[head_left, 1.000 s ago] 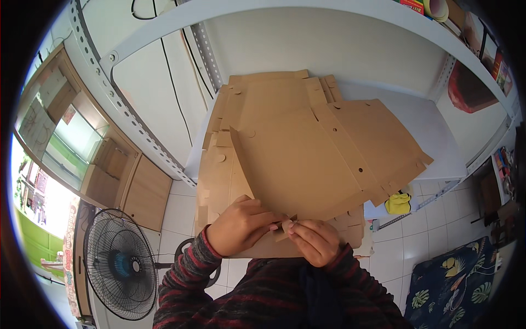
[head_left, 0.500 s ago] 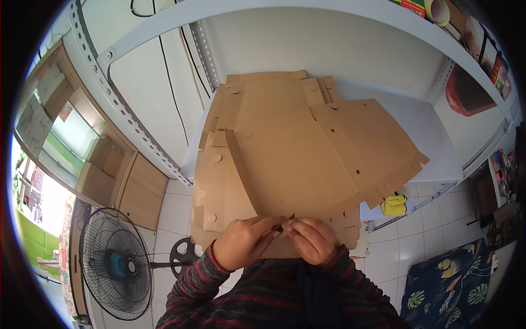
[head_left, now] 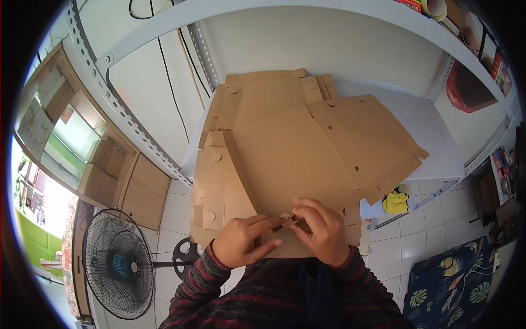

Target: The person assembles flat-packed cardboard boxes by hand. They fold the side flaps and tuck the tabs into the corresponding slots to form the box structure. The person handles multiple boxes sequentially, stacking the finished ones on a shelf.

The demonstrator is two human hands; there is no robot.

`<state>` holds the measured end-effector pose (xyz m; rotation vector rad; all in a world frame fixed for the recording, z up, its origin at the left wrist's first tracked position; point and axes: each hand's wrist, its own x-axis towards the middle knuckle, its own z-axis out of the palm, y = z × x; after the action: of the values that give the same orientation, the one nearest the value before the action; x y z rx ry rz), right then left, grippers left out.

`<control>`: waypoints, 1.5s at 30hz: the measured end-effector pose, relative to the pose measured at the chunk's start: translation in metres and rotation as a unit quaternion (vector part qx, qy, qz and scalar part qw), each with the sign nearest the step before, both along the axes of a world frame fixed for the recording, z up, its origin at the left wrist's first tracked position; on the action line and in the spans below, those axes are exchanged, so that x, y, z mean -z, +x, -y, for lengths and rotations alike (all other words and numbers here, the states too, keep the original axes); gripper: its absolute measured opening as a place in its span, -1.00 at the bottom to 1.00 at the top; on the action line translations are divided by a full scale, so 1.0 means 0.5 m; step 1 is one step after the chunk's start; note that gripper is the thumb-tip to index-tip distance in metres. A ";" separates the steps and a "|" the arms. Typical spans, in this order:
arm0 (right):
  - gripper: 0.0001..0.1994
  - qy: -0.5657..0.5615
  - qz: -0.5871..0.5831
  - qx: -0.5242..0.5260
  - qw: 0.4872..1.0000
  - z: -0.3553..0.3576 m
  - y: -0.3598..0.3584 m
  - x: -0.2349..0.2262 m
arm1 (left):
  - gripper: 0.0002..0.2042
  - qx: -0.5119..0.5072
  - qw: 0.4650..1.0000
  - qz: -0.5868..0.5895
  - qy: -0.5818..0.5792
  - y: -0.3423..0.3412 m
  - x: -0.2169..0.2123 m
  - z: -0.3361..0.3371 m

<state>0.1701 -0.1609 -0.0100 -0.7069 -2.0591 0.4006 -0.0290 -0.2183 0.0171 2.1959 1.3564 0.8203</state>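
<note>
A stack of flat brown cardboard box blanks point(head_left: 296, 142) lies spread on a white table point(head_left: 416, 120). My left hand point(head_left: 241, 241) and my right hand point(head_left: 320, 233) sit together at the near edge of the top sheet. Their fingertips pinch a small cardboard flap point(head_left: 287, 222) between them. Both forearms wear dark striped sleeves and come in from the lower edge.
A standing fan point(head_left: 118, 263) is on the tiled floor at lower left. A yellow cloth point(head_left: 395, 202) lies under the table's right end. White metal shelf posts point(head_left: 137, 131) frame the table. A leaf-patterned mat point(head_left: 455, 285) covers the floor at lower right.
My left hand has slid right along the near edge and met my right hand. Both hands now pinch the small flap.
</note>
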 end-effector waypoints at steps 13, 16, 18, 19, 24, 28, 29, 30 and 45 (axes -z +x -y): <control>-0.85 0.080 0.048 -0.023 0.995 -0.002 0.001 0.005 | -0.91 -0.086 0.982 -0.050 0.161 0.010 0.040 -0.005; -0.84 0.075 0.055 -0.011 0.996 -0.002 -0.006 -0.003 | -0.91 -0.111 0.978 -0.053 0.167 0.013 0.060 -0.003; -0.84 0.077 0.072 -0.003 0.994 -0.004 -0.005 -0.005 | -0.90 -0.121 0.975 -0.052 0.180 0.016 0.068 -0.003; -0.84 0.084 0.067 0.001 0.994 -0.005 -0.007 -0.002 | -0.88 -0.127 0.973 -0.051 0.186 0.019 0.070 -0.003; -0.85 0.096 0.087 0.017 0.991 -0.007 -0.013 0.000 | -0.87 -0.152 0.962 -0.048 0.223 0.029 0.077 -0.008; -0.84 0.100 0.077 0.001 0.992 -0.006 -0.008 0.002 | -0.86 -0.160 0.948 -0.053 0.270 0.036 0.072 -0.007; -0.84 0.103 0.082 0.002 0.991 -0.008 -0.006 0.005 | -0.85 -0.162 0.948 -0.059 0.269 0.038 0.068 -0.007; -0.85 0.107 0.087 0.002 0.990 -0.011 -0.006 0.009 | -0.84 -0.163 0.947 -0.066 0.268 0.039 0.063 -0.009; -0.89 0.063 0.102 0.011 0.993 -0.014 -0.017 0.026 | -0.91 -0.214 0.953 -0.112 0.185 0.061 0.072 -0.018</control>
<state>0.1616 -0.1539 -0.0229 -0.7167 -2.2447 0.1898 0.0015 -0.2094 -0.0188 2.3606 1.9748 1.0755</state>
